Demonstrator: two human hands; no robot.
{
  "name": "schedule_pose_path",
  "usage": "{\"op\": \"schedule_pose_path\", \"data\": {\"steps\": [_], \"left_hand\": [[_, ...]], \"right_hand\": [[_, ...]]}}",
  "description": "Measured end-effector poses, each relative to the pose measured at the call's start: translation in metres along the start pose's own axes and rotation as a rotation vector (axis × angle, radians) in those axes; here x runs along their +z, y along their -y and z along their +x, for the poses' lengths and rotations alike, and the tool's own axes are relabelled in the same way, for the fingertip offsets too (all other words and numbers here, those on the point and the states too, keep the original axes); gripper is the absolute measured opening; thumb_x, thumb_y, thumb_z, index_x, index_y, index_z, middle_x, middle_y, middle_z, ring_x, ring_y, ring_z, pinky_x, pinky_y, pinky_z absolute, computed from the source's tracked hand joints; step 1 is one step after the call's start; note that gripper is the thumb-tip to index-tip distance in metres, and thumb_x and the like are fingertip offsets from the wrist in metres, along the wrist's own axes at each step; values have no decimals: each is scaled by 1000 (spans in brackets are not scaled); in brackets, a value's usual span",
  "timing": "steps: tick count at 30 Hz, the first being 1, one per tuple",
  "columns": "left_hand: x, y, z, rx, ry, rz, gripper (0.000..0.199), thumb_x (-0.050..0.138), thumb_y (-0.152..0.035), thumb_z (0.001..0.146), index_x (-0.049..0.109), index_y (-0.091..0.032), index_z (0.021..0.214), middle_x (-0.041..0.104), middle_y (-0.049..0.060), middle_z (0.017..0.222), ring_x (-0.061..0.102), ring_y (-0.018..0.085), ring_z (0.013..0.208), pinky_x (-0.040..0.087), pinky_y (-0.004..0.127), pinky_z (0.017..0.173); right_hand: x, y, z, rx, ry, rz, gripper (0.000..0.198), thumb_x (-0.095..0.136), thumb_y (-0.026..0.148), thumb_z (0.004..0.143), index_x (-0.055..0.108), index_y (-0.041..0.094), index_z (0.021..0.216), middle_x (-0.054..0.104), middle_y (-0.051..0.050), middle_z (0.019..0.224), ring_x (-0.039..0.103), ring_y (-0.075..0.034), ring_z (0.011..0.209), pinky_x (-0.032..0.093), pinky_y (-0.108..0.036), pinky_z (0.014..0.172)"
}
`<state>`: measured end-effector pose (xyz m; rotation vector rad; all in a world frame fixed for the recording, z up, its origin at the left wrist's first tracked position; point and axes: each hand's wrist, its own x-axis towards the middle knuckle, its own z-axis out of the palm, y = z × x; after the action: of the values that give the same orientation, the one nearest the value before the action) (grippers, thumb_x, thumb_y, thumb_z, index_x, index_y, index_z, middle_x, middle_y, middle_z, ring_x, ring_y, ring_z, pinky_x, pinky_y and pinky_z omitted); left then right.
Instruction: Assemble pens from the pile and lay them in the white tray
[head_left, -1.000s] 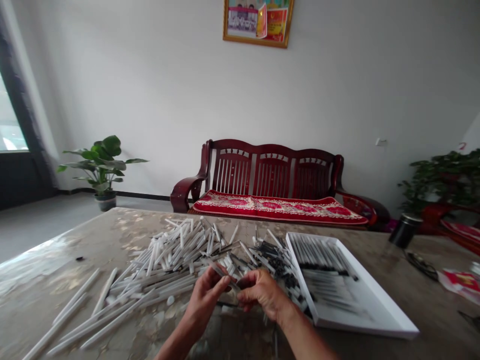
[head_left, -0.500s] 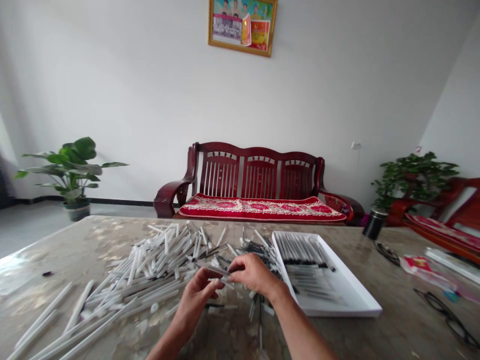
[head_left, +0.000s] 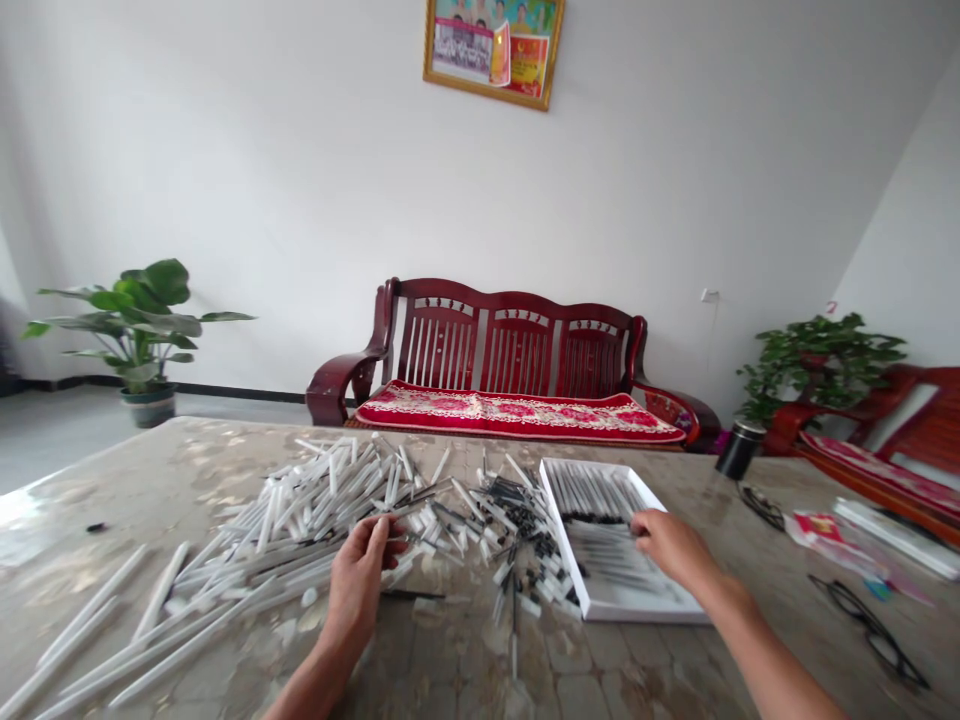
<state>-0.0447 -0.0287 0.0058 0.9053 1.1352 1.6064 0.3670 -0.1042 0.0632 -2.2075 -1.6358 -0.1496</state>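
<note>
My left hand [head_left: 361, 568] is at the right edge of a loose heap of white pen barrels [head_left: 322, 500], thumb and fingers curled together. Whatever sits between those fingers is hidden. Over the white box [head_left: 592, 608] on the right, my right hand [head_left: 671, 545] has its fingers pinched together. A dark bit shows by its fingertips, but I cannot tell whether it is held. Inside the box lie two rows of pens, the far row [head_left: 600, 490] sharp and the near row [head_left: 611, 560] blurred. Between my hands lie black and clear pen caps [head_left: 551, 550] and thin dark refills [head_left: 514, 620].
Eyeglasses [head_left: 870, 630], a red and clear plastic packet [head_left: 825, 530] and a black canister [head_left: 739, 450] are on the right of the patterned table [head_left: 247, 670]. Longer white barrels [head_left: 90, 605] lie at the left front. A wooden sofa [head_left: 517, 345] stands behind.
My hands were together over the middle, working on a thin pen-like piece. Now they are apart: the right has moved over the box, the left slightly left toward the barrels.
</note>
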Motion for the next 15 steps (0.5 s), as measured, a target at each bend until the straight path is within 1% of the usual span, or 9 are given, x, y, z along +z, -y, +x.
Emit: {"op": "schedule_pose_path", "data": {"steps": [1,3,5,7,10,12,14,15], "left_hand": [[0,0,0,5,-8,0,61,74,-70,53,66,-16,80,68,3,69,62,17,57,45,25,48],[-1,-1,0,20,-19,7,60,73,-70,54,66,-16,80,68,3,69,62,17,57,44,25,47],[-3,-2,-1,47,-27,27,59,72,-70,56,66,-16,80,68,3,69,62,17,57,44,25,47],[-5,-2,-2,84,-35,55,57,70,-69,59,66,-16,80,68,3,69,62,17,57,44,25,48],[-7,-3,-3,125,-67,81,53,68,-67,64,65,-17,81,68,2,69,62,17,56,44,25,48],[-8,-2,-3,135,-97,67,51,67,-66,66,65,-17,82,67,2,70,61,16,55,43,25,47],[-8,-2,-2,133,-110,50,52,66,-67,67,65,-17,83,66,1,69,61,16,54,42,24,46],[-7,-1,-2,133,-124,44,52,65,-67,68,64,-17,82,65,1,69,60,16,53,41,24,45]], "right_hand": [[0,-6,-2,2,21,-13,16,59,11,70,66,22,59,65,-2,60,61,-18,61,34,-28,59],[1,-12,-5,-30,115,-33,17,58,9,69,67,22,61,67,-2,64,62,-19,64,32,-27,59],[5,-12,-5,-76,194,-66,17,58,9,70,69,23,68,70,-3,74,64,-19,72,32,-27,61],[10,-12,-4,-114,237,-101,19,57,10,73,70,23,73,71,-5,82,65,-21,79,33,-28,64],[20,-16,-2,-127,230,-124,23,54,9,74,71,24,77,71,-6,89,66,-22,85,37,-28,69],[25,-14,1,-132,193,-93,24,52,11,75,71,25,80,72,-7,93,67,-22,86,41,-29,72],[29,-3,2,-155,151,-4,22,52,18,78,72,25,83,72,-7,95,67,-23,86,44,-30,75],[31,8,2,-180,141,60,21,51,21,79,72,25,83,73,-7,95,67,-23,86,45,-31,77]]}}
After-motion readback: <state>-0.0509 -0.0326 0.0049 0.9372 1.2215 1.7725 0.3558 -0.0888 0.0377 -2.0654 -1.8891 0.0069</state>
